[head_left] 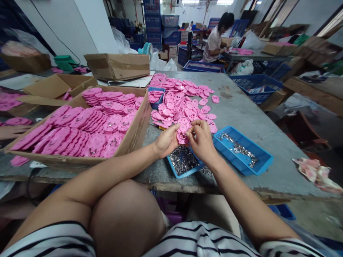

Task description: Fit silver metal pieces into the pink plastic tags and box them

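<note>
The left hand pinches a pink molded plastic piece by its left edge; the right hand curls fingertips at the opposite edge, whether gripping I cannot tell.

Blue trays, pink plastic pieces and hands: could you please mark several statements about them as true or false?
1. The left hand holds a pink plastic piece, with the right hand at its edge. True.
2. The cardboard box of stacked pieces stands at the person's right. False: it stands at the left.
3. Small metal pieces lie in the blue tray below the hands. True.
4. The blue tray farther right holds pink pieces. False: it holds scattered metal pieces.
</note>
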### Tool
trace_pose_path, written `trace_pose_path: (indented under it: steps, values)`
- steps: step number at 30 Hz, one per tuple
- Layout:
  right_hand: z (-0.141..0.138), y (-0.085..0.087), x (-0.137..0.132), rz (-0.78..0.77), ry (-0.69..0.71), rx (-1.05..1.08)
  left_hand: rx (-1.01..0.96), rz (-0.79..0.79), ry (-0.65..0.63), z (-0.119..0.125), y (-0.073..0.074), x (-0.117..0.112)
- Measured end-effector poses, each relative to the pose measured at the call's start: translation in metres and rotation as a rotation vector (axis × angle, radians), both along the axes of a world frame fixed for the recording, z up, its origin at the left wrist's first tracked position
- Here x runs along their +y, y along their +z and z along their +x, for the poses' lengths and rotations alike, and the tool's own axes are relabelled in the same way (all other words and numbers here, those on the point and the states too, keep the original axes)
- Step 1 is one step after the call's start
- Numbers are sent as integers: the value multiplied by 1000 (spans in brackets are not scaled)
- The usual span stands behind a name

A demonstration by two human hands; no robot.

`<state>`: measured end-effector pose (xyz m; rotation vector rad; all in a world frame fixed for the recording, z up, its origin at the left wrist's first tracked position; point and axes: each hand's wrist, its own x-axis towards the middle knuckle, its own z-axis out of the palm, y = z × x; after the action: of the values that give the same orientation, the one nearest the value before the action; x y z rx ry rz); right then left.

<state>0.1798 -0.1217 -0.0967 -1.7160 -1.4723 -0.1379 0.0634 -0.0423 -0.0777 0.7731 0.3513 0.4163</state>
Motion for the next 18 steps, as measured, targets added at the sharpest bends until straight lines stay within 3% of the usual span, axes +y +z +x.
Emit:
trace_pose_path:
  steps: [3,7,10,13,18]
  values:
    - [-1,-2,1,59,15,76,17,37,20,-2,-2,-1]
    - [2,-9,3,149,20,495,39,205,53,-4,-2,0]
    - [7,-14,2,72,13,687,56,293,156,-4,0,0]
    - [6,-12,0,-206,84,502,37,328,261,-3,3,1]
    - [-12,-4,6,-761,165,-133,41,332,303,-2,5,1]
